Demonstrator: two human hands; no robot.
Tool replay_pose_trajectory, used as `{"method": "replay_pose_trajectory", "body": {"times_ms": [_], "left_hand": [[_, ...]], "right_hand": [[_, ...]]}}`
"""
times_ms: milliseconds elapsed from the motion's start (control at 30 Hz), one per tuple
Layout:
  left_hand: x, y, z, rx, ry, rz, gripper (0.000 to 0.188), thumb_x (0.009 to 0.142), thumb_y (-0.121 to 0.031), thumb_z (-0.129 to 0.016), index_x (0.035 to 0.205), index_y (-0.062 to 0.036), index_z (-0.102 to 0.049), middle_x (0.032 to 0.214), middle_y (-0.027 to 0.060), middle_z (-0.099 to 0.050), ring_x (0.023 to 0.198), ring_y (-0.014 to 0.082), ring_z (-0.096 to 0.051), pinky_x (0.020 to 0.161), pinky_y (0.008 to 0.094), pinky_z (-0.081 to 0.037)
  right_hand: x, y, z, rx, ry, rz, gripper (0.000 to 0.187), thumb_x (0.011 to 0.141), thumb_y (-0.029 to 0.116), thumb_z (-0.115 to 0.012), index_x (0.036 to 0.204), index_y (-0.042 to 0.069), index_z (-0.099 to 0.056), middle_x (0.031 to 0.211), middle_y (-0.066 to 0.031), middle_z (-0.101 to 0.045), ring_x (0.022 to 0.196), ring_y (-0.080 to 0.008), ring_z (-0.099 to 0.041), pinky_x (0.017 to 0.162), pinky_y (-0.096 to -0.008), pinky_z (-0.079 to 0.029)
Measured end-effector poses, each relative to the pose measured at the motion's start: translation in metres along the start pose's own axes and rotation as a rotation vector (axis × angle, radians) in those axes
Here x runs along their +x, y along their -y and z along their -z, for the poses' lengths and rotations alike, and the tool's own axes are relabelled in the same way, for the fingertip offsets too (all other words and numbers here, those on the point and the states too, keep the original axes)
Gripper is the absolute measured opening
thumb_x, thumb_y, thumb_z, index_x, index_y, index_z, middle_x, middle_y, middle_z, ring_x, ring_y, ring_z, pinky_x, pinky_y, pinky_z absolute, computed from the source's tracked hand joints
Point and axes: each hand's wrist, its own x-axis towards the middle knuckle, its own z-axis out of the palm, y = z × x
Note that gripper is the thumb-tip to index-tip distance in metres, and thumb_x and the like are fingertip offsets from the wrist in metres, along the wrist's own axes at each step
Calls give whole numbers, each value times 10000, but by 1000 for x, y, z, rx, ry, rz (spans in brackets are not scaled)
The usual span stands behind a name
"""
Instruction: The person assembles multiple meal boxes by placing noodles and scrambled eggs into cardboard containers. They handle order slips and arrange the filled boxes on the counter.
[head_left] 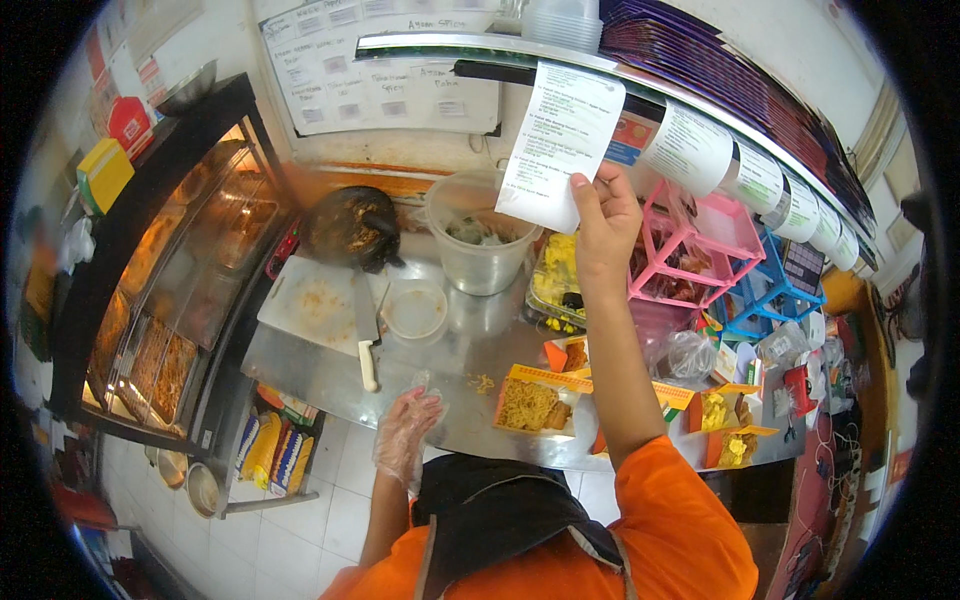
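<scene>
My bare right hand [607, 215] is raised to the rail and pinches the lower edge of a long white order slip [562, 135], thumb in front. The slip hangs from the metal rail [640, 75]. My left hand [408, 420], in a clear plastic glove, hovers at the counter's front edge with loosely spread fingers and nothing in it. Close to it lies a knife [366, 335] with a cream handle, its blade against a white cutting board [315, 305]. To its right, an open box of noodles [535, 402] stands on the counter.
A heated glass cabinet [165, 290] stands left. Along the counter are a mortar [352, 225], a clear bucket [478, 255], a round lid [415, 309], a tub of yellow food [557, 275], pink [700, 240] and blue baskets [775, 290], and filled food boxes [730, 410]. Other slips [690, 150] hang from the rail.
</scene>
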Motion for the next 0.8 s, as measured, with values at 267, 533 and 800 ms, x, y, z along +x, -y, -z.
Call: {"method": "replay_pose_trajectory", "body": {"times_ms": [267, 533, 800], "left_hand": [[14, 3, -2, 20, 35, 77, 606, 891, -337, -714, 1354, -14, -492, 1223, 184, -625, 1133, 299, -618, 1017, 410, -472], [29, -1, -7, 38, 93, 86, 626, 895, -345, -708, 1370, -8, -481, 1244, 185, -620, 1152, 304, -611, 1031, 418, -455], [36, -1, -7, 51, 79, 87, 656, 890, -390, -716, 1369, -8, -482, 1234, 182, -621, 1147, 308, -615, 1031, 421, -463]], "right_hand": [[-5, 0, 9, -63, -31, -6, 199, 958, 12, -593, 1146, -47, -562, 968, -123, -719, 836, -100, -659, 747, -239, -511], [-7, 1, 11, -57, -27, 4, 216, 953, 18, -597, 1154, -51, -560, 966, -119, -717, 848, -98, -656, 762, -234, -502], [-6, 0, 11, -14, -16, 10, 197, 950, 2, -581, 1140, -43, -559, 1018, -125, -712, 904, -111, -660, 807, -240, -499]]}}
